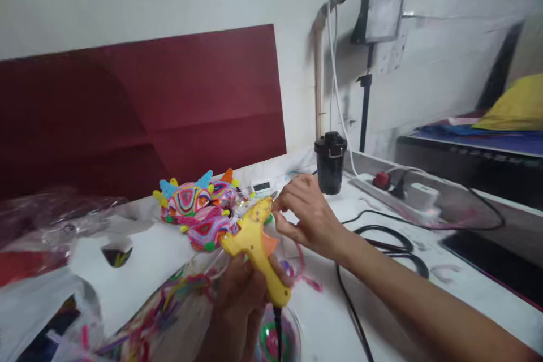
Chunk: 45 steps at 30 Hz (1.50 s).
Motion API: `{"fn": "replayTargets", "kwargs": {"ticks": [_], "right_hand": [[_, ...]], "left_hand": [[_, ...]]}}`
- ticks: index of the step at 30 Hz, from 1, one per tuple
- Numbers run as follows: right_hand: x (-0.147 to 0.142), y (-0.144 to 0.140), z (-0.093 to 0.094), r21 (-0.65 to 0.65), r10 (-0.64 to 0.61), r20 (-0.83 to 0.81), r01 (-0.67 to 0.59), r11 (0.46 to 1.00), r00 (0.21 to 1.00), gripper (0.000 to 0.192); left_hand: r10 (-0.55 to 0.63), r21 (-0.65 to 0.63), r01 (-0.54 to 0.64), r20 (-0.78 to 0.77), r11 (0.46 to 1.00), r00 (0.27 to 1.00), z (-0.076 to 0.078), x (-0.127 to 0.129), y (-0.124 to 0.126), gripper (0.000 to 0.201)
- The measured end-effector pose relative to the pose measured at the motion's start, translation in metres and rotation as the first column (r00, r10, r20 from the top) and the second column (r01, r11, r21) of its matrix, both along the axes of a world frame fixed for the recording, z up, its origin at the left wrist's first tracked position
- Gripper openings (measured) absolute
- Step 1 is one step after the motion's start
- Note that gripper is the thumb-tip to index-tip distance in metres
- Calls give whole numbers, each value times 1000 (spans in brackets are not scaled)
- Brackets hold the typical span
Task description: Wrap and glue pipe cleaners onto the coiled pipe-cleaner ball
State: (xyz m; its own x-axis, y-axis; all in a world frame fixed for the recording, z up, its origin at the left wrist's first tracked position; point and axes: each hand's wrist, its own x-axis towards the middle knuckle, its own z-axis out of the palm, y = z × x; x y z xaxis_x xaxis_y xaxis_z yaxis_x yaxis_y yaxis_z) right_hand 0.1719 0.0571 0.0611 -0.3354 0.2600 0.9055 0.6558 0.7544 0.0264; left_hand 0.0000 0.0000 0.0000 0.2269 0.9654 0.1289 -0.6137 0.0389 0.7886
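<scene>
A yellow glue gun [253, 243] is gripped by its handle in my left hand [240, 294], its nozzle end pointing up and away. A black cord runs down from the base of the handle. My right hand [309, 215] is at the nozzle end, thumb and fingers bent together in a pinch. Whatever is between those fingertips is too small to make out. Just behind the glue gun lie several colourful yarn-covered pieces [190, 201] with blue and orange horn-like tips. Below my left hand is a clear round container [292, 328] with coloured contents, partly hidden.
A black lidded cup [330, 163] stands near the wall, beside a white power strip [394, 195] with plugs. Black cable [382, 230] loops over the white table. A dark phone-like slab [487, 263] lies at right. Colourful strands [148, 322] and plastic wrapping [55, 220] fill the left.
</scene>
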Motion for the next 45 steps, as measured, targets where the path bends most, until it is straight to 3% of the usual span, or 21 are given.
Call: {"fn": "replayTargets", "kwargs": {"ticks": [9,18,26,31,45], "right_hand": [[6,0,4,10,-77,-70,78,997,995,12],[9,-3,8,-172,75,-240,-118,978,968,12],[8,-5,6,-169,48,-168,-76,983,985,8],[9,-4,7,-133,44,-115,-59,989,992,9],[7,-4,7,-189,28,-12,-30,982,1000,12]], "left_hand": [[20,3,-20,-23,1000,1000,13,4,-9,27],[56,35,-53,-119,998,991,25,6,-15,29],[96,45,-90,-175,995,980,23,6,-13,32],[78,89,-59,-224,994,971,24,4,-11,31],[66,146,-27,-271,989,960,14,2,-5,41]]}}
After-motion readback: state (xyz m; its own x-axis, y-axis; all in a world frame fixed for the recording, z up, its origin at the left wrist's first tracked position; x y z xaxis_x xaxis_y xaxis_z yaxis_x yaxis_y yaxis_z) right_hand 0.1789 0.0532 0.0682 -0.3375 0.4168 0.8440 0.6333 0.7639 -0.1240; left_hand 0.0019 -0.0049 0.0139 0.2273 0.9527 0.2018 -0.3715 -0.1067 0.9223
